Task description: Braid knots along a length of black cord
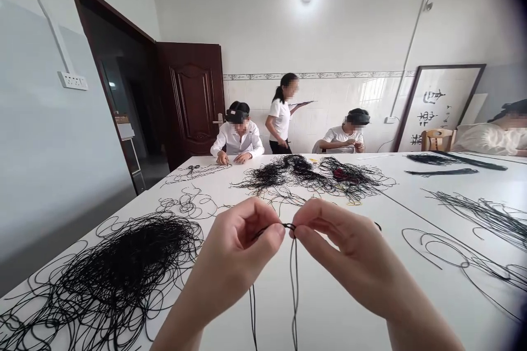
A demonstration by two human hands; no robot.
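Note:
Between my two hands runs a thin black cord, pinched at a small looped or crossed spot above the table. My left hand grips it between thumb and forefinger, the other fingers curled in. Close beside it, my right hand pinches the same cord with thumb and forefinger. Doubled strands hang down from both hands toward the bottom of the view. Whether a knot sits at the fingertips is too small to tell. Left of my left hand lies a large tangled pile of black cord.
The white table carries more black cord heaps at its middle and cord bundles at right. Scissors lie near the far left edge. Several people sit around the table; one person stands behind it. A door stands ajar.

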